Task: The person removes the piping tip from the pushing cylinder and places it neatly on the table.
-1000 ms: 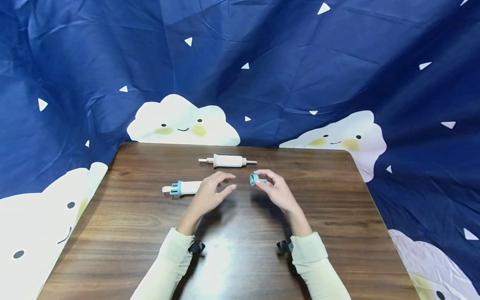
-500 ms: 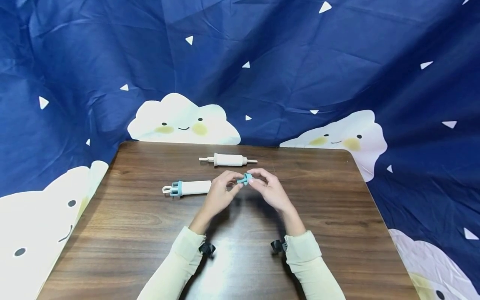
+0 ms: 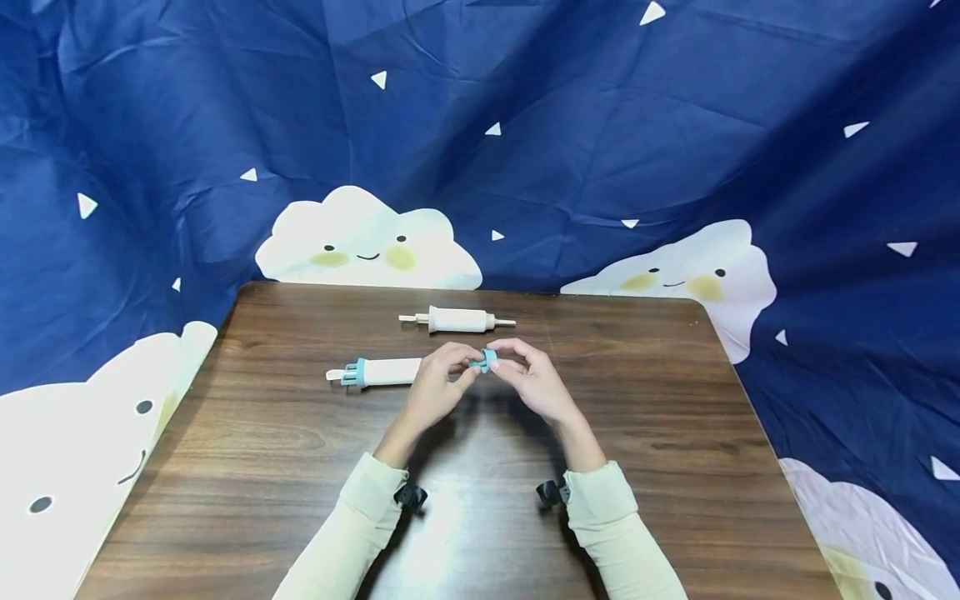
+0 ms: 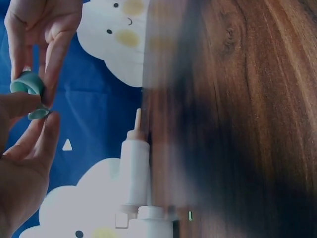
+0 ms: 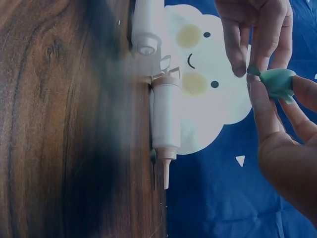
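A small teal nozzle-like piece (image 3: 490, 358), with a wide cup-shaped end and a narrow stem, is held up between both hands above the table. My left hand (image 3: 435, 385) pinches its narrow end. Its wide end is gripped by the thumb and fingers of my right hand (image 3: 542, 385). In the right wrist view the teal piece (image 5: 277, 82) shows its rounded side, partly covered by fingers. Just left of my left hand lies a white tube with a teal collar (image 3: 386, 372) and a pale loop handle; its right end is hidden behind that hand.
Farther back on the brown wooden table (image 3: 675, 417) lies a white syringe-like tube (image 3: 459, 321), its thin tip pointing right. A blue cloth with clouds (image 3: 480, 100) hangs behind the table's far edge.
The right hand has brought the teal piece leftward, turning its narrow end toward the left. My left hand has moved right and taken hold of that end.
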{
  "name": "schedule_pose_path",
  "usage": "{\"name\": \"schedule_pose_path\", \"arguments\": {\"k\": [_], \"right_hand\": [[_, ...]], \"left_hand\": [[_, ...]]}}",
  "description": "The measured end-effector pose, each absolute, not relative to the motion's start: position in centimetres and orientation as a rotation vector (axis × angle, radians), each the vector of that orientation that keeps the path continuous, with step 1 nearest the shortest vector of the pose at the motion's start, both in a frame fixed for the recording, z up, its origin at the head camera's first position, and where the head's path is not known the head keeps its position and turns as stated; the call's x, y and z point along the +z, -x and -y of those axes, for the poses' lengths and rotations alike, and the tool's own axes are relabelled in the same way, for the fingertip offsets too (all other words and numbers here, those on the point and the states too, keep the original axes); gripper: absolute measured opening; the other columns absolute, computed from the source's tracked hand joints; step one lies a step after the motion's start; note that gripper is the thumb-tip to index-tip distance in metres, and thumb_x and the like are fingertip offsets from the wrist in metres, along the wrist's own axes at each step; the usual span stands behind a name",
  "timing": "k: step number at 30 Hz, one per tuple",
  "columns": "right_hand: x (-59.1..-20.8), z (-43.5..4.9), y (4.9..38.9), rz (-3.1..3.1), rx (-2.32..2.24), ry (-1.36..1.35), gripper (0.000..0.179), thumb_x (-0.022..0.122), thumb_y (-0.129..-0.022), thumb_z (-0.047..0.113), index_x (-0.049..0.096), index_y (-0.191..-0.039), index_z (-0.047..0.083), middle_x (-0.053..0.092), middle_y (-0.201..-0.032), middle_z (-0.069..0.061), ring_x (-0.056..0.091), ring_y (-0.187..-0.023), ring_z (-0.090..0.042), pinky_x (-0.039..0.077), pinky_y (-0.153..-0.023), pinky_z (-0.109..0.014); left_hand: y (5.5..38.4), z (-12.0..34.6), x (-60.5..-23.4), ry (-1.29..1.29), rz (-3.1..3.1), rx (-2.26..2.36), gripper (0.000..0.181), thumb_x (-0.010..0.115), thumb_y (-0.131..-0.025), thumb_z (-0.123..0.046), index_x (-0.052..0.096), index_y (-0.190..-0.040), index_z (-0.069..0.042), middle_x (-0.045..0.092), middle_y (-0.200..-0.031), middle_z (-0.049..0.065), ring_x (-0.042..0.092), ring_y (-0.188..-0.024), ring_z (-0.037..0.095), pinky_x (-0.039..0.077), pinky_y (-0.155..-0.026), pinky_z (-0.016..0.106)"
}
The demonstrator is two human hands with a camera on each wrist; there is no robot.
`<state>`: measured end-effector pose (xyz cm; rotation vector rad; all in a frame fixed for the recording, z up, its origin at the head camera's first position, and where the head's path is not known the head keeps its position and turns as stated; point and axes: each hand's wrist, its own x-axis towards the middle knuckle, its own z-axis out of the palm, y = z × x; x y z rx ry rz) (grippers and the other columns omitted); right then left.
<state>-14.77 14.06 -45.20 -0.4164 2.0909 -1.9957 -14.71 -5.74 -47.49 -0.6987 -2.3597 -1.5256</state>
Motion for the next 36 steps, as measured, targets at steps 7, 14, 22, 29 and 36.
{"name": "schedule_pose_path", "arguments": {"k": [7, 14, 22, 29, 36], "right_hand": [[-45.32, -14.16, 14.72, -2.084, -1.998, 0.392, 0.034, 0.059, -0.101, 0.003, 0.055, -0.133, -0.008, 0.057, -0.133, -0.023, 0.066, -0.116, -0.027, 0.055, -0.092, -0.032], [-45.15, -14.37, 14.63, -2.089, -1.994, 0.397, 0.035, 0.06, -0.102, 0.005, 0.055, -0.134, -0.008, 0.058, -0.132, -0.023, 0.065, -0.116, -0.029, 0.055, -0.091, -0.032], [-45.23, -14.44, 14.65, -2.097, -1.979, 0.383, 0.033, 0.06, -0.102, 0.007, 0.058, -0.133, -0.004, 0.058, -0.133, -0.022, 0.066, -0.115, -0.026, 0.055, -0.09, -0.032], [-45.3, -14.41, 14.7, -2.096, -1.975, 0.389, 0.038, 0.061, -0.102, 0.008, 0.054, -0.135, -0.009, 0.058, -0.133, -0.022, 0.066, -0.116, -0.026, 0.055, -0.092, -0.035], [-45.45, -14.41, 14.76, -2.085, -1.978, 0.401, 0.036, 0.061, -0.102, 0.009, 0.055, -0.134, -0.008, 0.058, -0.133, -0.021, 0.066, -0.115, -0.026, 0.052, -0.099, -0.048]], "left_hand": [[14.65, 5.64, -47.25, 0.699, 2.378, -1.551, 0.014, 0.072, -0.091, 0.003, 0.074, -0.104, 0.0, 0.069, -0.107, 0.012, 0.069, -0.092, 0.025, 0.058, -0.083, 0.029], [14.7, 5.55, -47.11, 0.706, 2.401, -1.541, 0.013, 0.072, -0.092, 0.001, 0.074, -0.105, 0.001, 0.068, -0.108, 0.011, 0.069, -0.092, 0.024, 0.058, -0.083, 0.028], [14.71, 5.55, -47.0, 0.721, 2.404, -1.548, 0.014, 0.072, -0.092, 0.001, 0.074, -0.105, 0.002, 0.068, -0.108, 0.012, 0.069, -0.092, 0.023, 0.058, -0.083, 0.028], [14.68, 5.58, -46.9, 0.71, 2.416, -1.552, 0.014, 0.072, -0.092, 0.001, 0.074, -0.105, 0.002, 0.068, -0.109, 0.011, 0.069, -0.094, 0.023, 0.057, -0.085, 0.028], [14.76, 5.58, -46.81, 0.714, 2.406, -1.575, 0.014, 0.072, -0.092, 0.002, 0.073, -0.106, 0.004, 0.068, -0.11, 0.013, 0.069, -0.094, 0.023, 0.057, -0.085, 0.027]]}}
